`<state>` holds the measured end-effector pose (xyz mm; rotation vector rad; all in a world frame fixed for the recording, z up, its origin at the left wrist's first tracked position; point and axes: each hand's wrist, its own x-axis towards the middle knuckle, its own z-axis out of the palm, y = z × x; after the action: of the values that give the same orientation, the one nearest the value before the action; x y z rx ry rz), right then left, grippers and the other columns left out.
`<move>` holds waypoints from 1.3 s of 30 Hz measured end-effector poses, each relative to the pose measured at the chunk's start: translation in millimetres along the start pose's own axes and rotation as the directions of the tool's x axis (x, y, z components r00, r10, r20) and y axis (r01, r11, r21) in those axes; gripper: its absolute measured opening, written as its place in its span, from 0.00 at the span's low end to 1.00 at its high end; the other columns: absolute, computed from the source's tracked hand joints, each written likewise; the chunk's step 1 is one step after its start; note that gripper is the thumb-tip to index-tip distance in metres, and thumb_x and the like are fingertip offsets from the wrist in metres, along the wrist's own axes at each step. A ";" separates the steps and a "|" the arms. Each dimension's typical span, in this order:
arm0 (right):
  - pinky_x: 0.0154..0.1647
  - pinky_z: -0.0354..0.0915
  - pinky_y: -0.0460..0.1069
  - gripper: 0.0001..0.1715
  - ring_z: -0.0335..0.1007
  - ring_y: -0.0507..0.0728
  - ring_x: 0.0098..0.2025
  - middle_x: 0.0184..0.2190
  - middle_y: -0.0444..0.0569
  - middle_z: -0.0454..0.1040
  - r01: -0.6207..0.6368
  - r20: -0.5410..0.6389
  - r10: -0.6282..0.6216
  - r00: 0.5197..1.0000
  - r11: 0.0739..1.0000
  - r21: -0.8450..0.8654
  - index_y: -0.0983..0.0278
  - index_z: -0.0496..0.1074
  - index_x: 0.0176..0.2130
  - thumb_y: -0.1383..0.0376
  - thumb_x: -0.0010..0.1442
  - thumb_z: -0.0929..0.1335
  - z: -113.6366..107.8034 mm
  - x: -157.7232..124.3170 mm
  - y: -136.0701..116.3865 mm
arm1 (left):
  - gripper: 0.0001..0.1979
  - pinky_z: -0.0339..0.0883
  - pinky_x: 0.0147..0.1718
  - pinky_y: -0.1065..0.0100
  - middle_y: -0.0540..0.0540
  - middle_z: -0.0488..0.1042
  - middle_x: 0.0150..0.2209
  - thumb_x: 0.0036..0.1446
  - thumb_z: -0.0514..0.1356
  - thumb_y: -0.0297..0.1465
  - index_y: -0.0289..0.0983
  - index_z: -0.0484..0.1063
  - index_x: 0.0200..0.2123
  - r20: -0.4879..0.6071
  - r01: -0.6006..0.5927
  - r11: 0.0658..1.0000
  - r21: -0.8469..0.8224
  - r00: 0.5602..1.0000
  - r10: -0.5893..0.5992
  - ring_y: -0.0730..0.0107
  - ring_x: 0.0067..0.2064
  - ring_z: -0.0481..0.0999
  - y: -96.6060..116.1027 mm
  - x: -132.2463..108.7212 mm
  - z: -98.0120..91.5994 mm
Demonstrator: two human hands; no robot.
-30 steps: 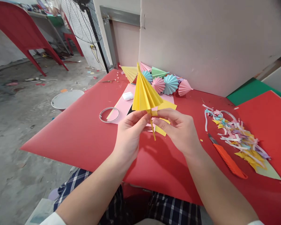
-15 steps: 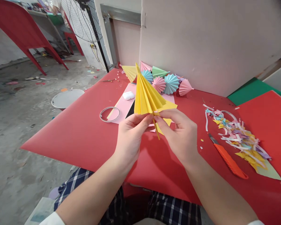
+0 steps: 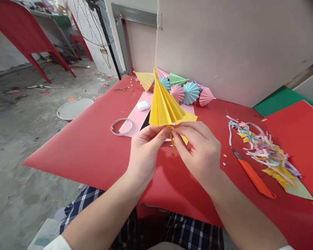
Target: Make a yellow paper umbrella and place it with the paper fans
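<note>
A yellow pleated paper umbrella point(image 3: 165, 106) is held upright above the table, its pointed tip up and its thin yellow stick hanging below the canopy. My left hand point(image 3: 145, 149) pinches it at the lower edge, thumb and fingers closed around the top of the stick. My right hand point(image 3: 198, 149) is closed beside it, thumb and fingertips pinching the stick just under the canopy. The exact grip point is partly hidden by the fingers. Behind the umbrella lie pink paper point(image 3: 135, 119) and yellow paper point(image 3: 189, 118) sheets.
Several finished paper umbrellas point(image 3: 191, 93) lie at the back against the board. A white case point(image 3: 143, 106) and a ring point(image 3: 122, 126) sit left of centre. An orange utility knife point(image 3: 255, 175) and a heap of paper scraps point(image 3: 268, 149) lie to the right on the red table point(image 3: 94, 146).
The umbrella has tilted slightly, its tip shifting a little right. My right-hand fingers have shifted slightly on the stick; my left hand is almost unmoved.
</note>
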<state>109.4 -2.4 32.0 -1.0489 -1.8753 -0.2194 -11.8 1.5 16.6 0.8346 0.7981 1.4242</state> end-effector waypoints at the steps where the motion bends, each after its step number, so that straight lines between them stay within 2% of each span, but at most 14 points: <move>1: 0.40 0.67 0.51 0.09 0.71 0.55 0.38 0.33 0.47 0.75 0.002 0.006 -0.002 1.000 1.000 -0.001 0.60 0.72 0.34 0.71 0.56 0.64 -0.1 0.2 0.2 | 0.04 0.72 0.35 0.67 0.48 0.75 0.32 0.49 0.64 0.30 0.37 0.76 0.31 -0.002 0.004 1.000 0.000 1.000 -0.004 0.71 0.33 0.74 0.1 0.1 0.0; 6: 0.39 0.67 0.51 0.08 0.71 0.55 0.37 0.32 0.48 0.76 0.000 0.008 0.000 1.000 1.000 0.013 0.61 0.72 0.34 0.71 0.55 0.65 -0.7 2.6 1.0 | 0.04 0.72 0.32 0.69 0.48 0.75 0.32 0.49 0.63 0.31 0.37 0.75 0.30 -0.010 0.011 1.000 0.000 1.000 -0.011 0.71 0.32 0.74 -1.4 1.3 -0.5; 10: 0.38 0.68 0.50 0.08 0.72 0.55 0.36 0.32 0.46 0.76 -0.143 0.074 0.135 0.988 0.983 0.113 0.60 0.73 0.34 0.68 0.56 0.65 -2.1 4.6 -0.3 | 0.06 0.72 0.33 0.67 0.47 0.75 0.32 0.49 0.64 0.32 0.36 0.75 0.30 -0.015 -0.010 1.000 0.015 1.000 0.010 0.69 0.33 0.75 -2.2 0.9 0.0; 12: 0.37 0.68 0.50 0.07 0.72 0.54 0.35 0.32 0.46 0.77 -0.217 0.079 0.208 0.975 0.967 0.136 0.60 0.73 0.34 0.68 0.56 0.65 -2.2 4.7 -1.6 | 0.07 0.72 0.33 0.67 0.47 0.75 0.32 0.49 0.64 0.32 0.36 0.75 0.32 -0.009 -0.019 0.999 0.027 1.000 0.019 0.69 0.33 0.74 -2.1 0.0 0.5; 14: 0.36 0.68 0.49 0.07 0.73 0.54 0.34 0.31 0.45 0.77 -0.240 0.063 0.234 0.970 0.962 0.129 0.60 0.73 0.34 0.68 0.56 0.65 -1.7 4.2 -2.8 | 0.07 0.72 0.32 0.68 0.47 0.75 0.32 0.49 0.63 0.32 0.36 0.75 0.32 -0.006 -0.020 0.999 0.037 1.000 0.020 0.69 0.33 0.74 -1.8 -0.9 0.8; 26: 0.37 0.68 0.49 0.08 0.72 0.54 0.35 0.30 0.45 0.77 -0.066 -0.017 0.066 0.998 0.998 0.018 0.59 0.72 0.33 0.71 0.56 0.65 0.6 1.8 -1.2 | 0.05 0.71 0.32 0.69 0.48 0.74 0.30 0.48 0.64 0.32 0.37 0.75 0.29 -0.013 0.021 1.000 0.012 1.000 -0.021 0.71 0.32 0.74 -1.5 -1.1 0.9; 33: 0.38 0.68 0.50 0.09 0.72 0.55 0.35 0.31 0.46 0.77 -0.004 0.006 0.004 1.000 1.000 0.023 0.60 0.72 0.34 0.71 0.56 0.65 -1.3 1.8 -0.8 | 0.07 0.71 0.33 0.68 0.47 0.75 0.34 0.49 0.64 0.33 0.36 0.75 0.32 0.008 0.047 0.999 0.002 0.999 -0.047 0.70 0.34 0.74 -1.4 0.4 -0.2; 39: 0.39 0.67 0.50 0.09 0.71 0.55 0.36 0.32 0.47 0.77 0.004 0.042 -0.006 0.999 0.999 0.041 0.60 0.71 0.35 0.72 0.56 0.64 -4.1 2.7 0.8 | 0.05 0.71 0.33 0.70 0.48 0.74 0.33 0.49 0.64 0.31 0.36 0.73 0.29 0.026 0.101 0.994 -0.046 0.995 -0.100 0.72 0.33 0.73 0.2 0.8 -0.8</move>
<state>112.2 -2.6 36.1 -1.0279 -1.9128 -0.1618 -12.6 2.3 16.5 0.7639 0.7752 1.3372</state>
